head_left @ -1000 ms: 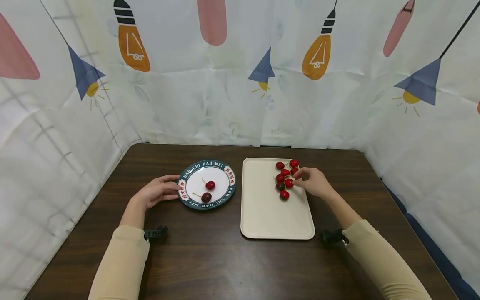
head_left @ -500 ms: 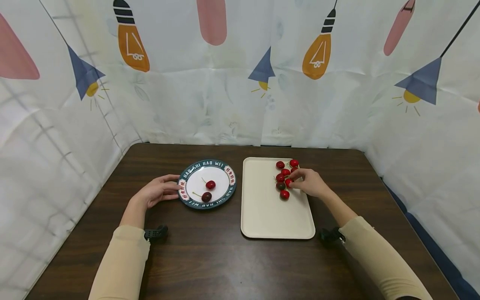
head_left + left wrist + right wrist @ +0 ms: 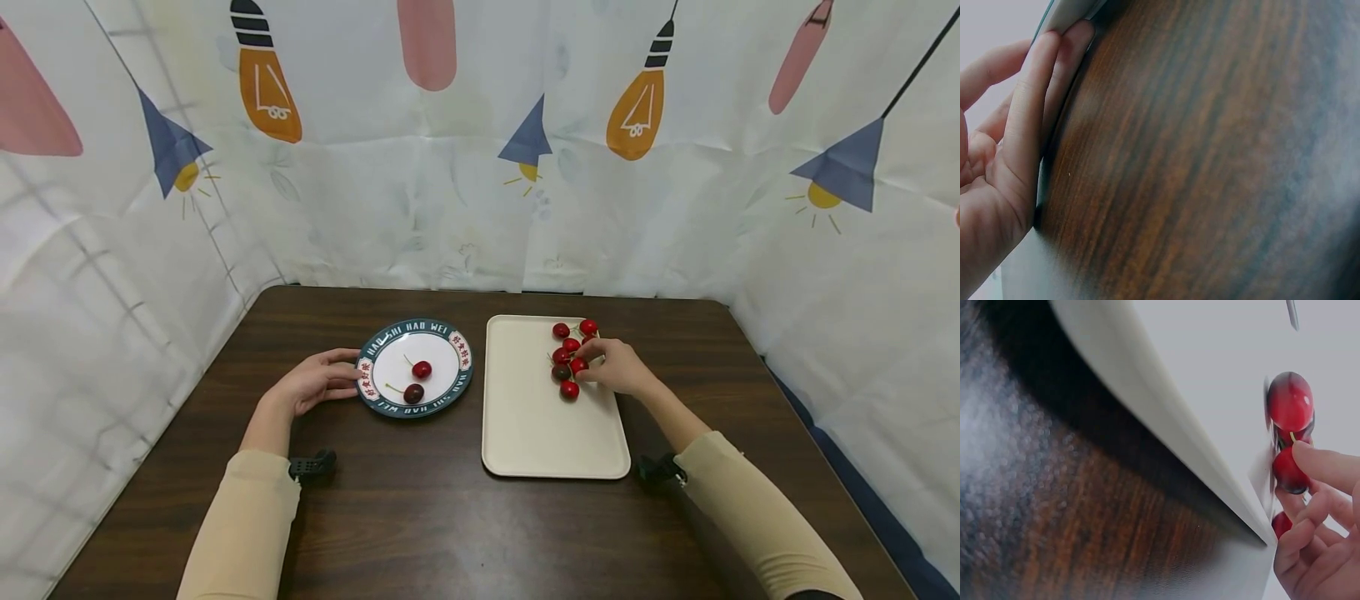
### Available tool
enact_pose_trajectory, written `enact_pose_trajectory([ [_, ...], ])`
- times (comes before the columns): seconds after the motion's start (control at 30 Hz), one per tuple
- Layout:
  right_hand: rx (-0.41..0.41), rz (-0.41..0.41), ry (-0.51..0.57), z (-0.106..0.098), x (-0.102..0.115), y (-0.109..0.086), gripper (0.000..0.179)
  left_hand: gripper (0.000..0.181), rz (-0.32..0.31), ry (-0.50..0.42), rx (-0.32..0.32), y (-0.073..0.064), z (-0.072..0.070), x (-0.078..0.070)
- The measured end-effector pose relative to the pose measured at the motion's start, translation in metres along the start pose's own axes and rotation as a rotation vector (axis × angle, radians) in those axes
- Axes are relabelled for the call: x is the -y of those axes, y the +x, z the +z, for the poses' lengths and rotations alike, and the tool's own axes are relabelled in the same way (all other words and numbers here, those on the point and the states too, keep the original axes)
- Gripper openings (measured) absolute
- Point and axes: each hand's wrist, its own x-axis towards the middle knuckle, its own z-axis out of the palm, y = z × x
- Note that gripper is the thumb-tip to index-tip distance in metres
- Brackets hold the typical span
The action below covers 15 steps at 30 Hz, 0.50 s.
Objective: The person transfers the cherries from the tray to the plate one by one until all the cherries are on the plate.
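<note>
On the left, a round plate with a dark teal lettered rim carries a red cherry and a darker cherry, both stemmed. My left hand touches the plate's left rim with its fingers extended; in the left wrist view the fingertips meet the plate's edge. To the right lies a cream rectangular tray with several cherries in its upper right part. My right hand reaches over the tray's right edge, its thumb and forefinger pinching a red cherry among the others.
Both things stand on a dark brown wooden table. Another red cherry sits at the near end of the cluster. A white curtain printed with bulbs and lamps surrounds the table's back and sides. Each wrist wears a black strap.
My right hand has shifted slightly left, and its thumb and forefinger have come around a red cherry. The left hand and plate have stayed put.
</note>
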Motion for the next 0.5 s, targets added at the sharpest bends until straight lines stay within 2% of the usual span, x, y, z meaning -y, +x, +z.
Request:
enact_pose_trajectory([
  [0.5, -0.019, 0.018, -0.004, -0.0066, 0.0071, -0.0040, 0.030, 0.073, 0.012, 0.016, 0.000, -0.0020, 0.0012, -0.0014],
])
